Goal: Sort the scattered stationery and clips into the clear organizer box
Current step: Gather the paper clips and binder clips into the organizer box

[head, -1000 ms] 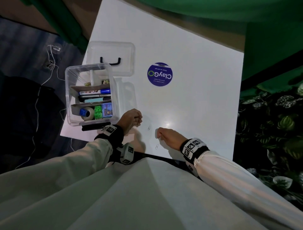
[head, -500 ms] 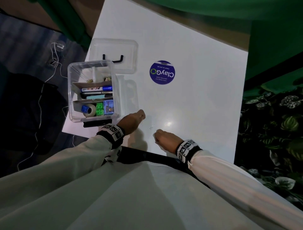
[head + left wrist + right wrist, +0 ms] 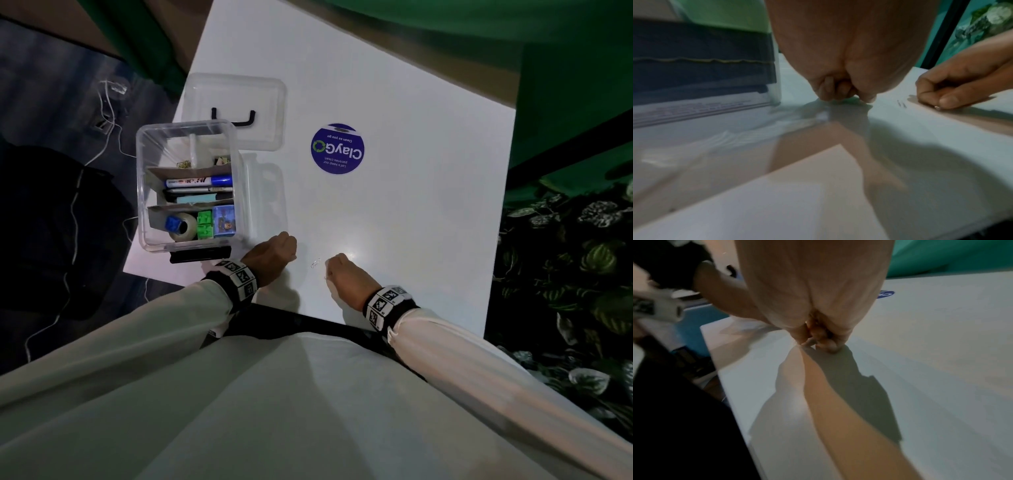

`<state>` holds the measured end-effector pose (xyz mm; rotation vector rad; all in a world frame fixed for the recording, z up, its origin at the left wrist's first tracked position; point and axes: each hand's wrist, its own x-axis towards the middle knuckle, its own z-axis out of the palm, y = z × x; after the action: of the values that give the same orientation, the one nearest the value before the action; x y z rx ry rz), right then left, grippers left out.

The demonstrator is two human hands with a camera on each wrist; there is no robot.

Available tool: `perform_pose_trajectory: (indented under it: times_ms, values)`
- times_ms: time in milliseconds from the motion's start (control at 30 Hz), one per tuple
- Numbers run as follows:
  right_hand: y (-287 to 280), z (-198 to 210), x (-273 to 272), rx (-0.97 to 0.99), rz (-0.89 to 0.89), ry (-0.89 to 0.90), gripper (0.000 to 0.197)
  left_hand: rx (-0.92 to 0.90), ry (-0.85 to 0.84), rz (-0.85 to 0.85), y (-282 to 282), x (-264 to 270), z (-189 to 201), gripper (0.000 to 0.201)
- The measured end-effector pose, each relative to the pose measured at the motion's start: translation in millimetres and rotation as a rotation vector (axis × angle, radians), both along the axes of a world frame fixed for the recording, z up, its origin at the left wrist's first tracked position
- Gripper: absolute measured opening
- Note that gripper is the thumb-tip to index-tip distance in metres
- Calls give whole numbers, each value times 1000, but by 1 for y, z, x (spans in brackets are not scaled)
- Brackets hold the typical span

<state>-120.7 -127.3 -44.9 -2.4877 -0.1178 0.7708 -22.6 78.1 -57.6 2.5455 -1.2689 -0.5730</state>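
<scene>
The clear organizer box (image 3: 141, 192) stands at the table's left edge, holding a blue marker (image 3: 202, 180), a tape roll (image 3: 183, 226), green clips (image 3: 205, 224) and gold clips (image 3: 184, 164). My left hand (image 3: 289, 255) rests just right of the box with fingers curled into the palm, fingertips (image 3: 844, 97) on the table; nothing shows inside it. A silver paper clip (image 3: 315, 263) lies loose between my hands. My right hand (image 3: 330, 272) pinches a second small paper clip (image 3: 937, 107) against the table with thumb and forefinger.
The box's clear lid (image 3: 236, 92) with its black handle lies behind the box. A round blue sticker (image 3: 337, 149) is stuck mid-table. A black flat object (image 3: 200, 255) lies at the box's near side. The white table (image 3: 411, 205) ends close to my body.
My left hand has lowered its curled fingers to the table beside the box. My right hand slid slightly forward and pinches the clip that lay near the table's edge.
</scene>
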Motion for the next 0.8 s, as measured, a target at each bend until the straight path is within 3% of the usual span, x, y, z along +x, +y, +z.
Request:
perform_pose_trajectory:
  times_ms: [100, 233, 333, 467, 533, 700, 800]
  values:
    - [-6, -2, 7, 120, -130, 30, 19, -35, -51, -49, -7, -7, -1, 29]
    - [-10, -5, 15, 189, -260, 19, 19, -79, 227, 62, -27, -15, 7, 16]
    - [-15, -1, 20, 172, -332, 60, 18, -6, 292, 188, -43, -19, 16, 18]
    - [-21, 1, 17, 316, -456, 14, 26, 47, 112, 247, -53, -27, 14, 9]
    - [-23, -1, 16, 324, -497, 36, 30, 48, 59, 246, -51, -30, 13, 18]
    - [-27, -7, 15, 352, -533, 53, 39, 90, 85, 204, -48, -31, 9, 36]
    - [-28, -9, 16, 346, -535, 74, 38, 82, 102, 216, -51, -33, 9, 33]
